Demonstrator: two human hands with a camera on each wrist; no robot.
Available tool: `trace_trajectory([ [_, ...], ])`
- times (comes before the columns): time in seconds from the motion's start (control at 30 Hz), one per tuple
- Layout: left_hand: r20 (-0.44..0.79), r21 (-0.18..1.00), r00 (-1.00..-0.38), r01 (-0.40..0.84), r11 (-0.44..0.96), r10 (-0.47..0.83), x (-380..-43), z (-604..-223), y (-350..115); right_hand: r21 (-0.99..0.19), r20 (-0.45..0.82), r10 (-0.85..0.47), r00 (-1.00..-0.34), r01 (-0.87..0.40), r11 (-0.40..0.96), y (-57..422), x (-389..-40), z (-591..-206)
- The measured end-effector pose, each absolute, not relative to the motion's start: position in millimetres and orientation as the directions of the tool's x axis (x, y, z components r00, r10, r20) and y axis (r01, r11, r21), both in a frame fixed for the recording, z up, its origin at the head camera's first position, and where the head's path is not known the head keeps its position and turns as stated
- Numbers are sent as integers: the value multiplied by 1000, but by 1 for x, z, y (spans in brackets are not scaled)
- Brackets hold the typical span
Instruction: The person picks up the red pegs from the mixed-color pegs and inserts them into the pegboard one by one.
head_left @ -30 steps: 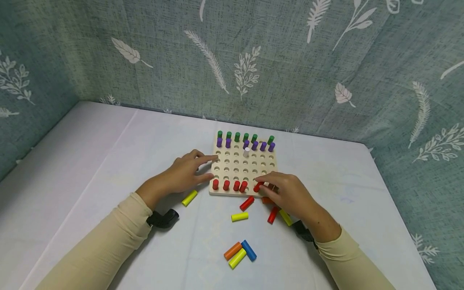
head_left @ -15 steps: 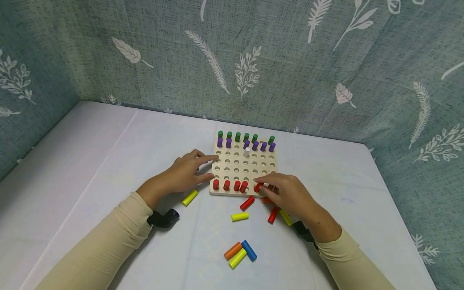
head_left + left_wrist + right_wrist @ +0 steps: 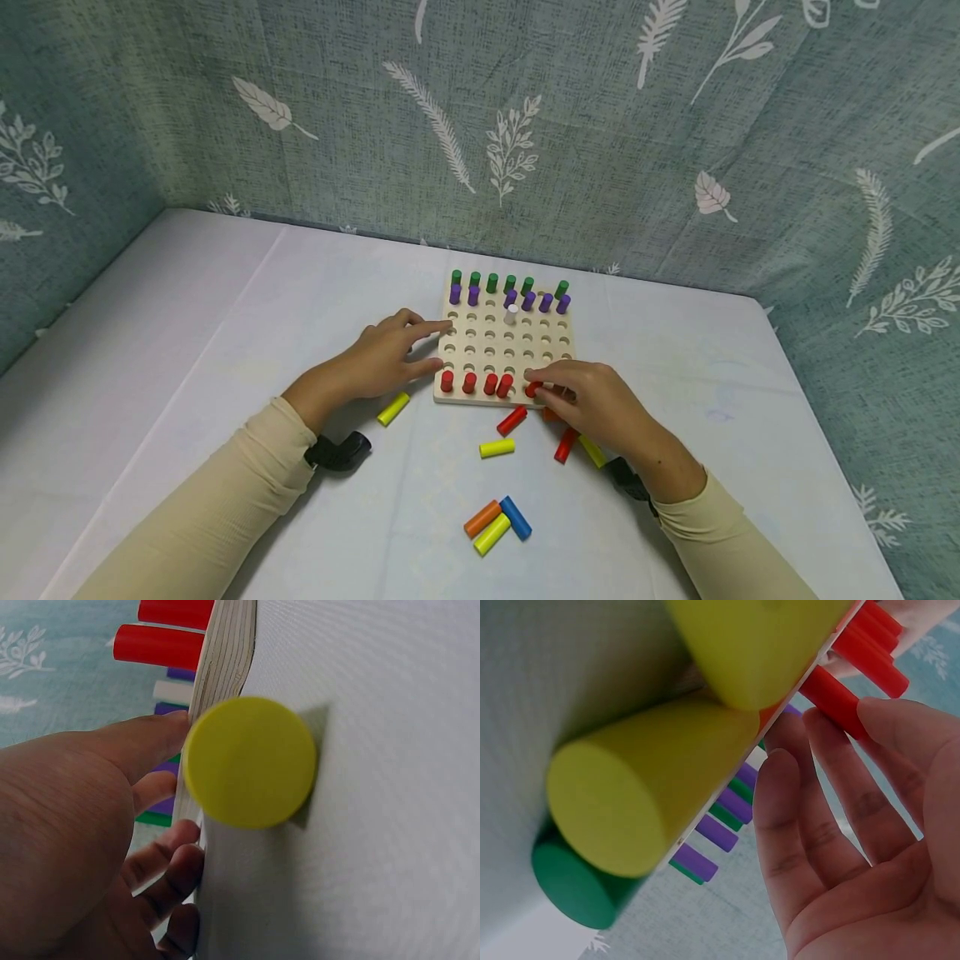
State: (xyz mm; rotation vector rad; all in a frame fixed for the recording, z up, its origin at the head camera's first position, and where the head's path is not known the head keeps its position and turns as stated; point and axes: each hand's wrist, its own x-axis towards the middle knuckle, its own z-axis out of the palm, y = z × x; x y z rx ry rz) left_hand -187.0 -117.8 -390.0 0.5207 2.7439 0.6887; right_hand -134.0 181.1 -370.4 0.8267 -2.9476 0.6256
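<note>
Pegboard (image 3: 480, 326), square pale wood, meets your relaxed left hand (image 3: 384, 358); your right hand (image 3: 596, 404) pinches a red cylindrical peg (image 3: 832, 701), now lower at the board's near row, apparently seating.

"What is the white table (image 3: 675, 367) holding?"
"A wooden board (image 3: 517, 343) is sitting there."
"What else is lying there?"
"A blue peg (image 3: 515, 518), orange peg (image 3: 482, 518) and yellow peg (image 3: 492, 535) are lying together. Red pegs (image 3: 512, 421) are lying nearer the board."

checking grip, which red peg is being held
The red peg just right of four standing red pegs on the board; the right hand pinches only that one.
</note>
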Motion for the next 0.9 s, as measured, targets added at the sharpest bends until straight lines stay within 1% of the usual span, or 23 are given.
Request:
trace_trajectory([
  [0.37,-160,489,-903,279,826,400,-187,-391,-118,-369,126,-499,-857,-507,779,181,-133,-370],
  [0.53,-158,495,-901,282,822,405,-186,-391,-119,-355,215,-490,-845,-535,767,177,-133,-369],
  [0.67,-164,497,-900,278,822,404,-186,-391,-121,-347,292,-507,-811,-584,734,168,-131,-366],
  [0.8,-180,501,-896,271,822,405,-186,-390,-121,-345,317,-534,-784,-620,705,159,-130,-364],
  [0.9,-186,503,-892,273,820,411,-187,-390,-121,-359,308,-530,-790,-613,704,155,-129,-365],
])
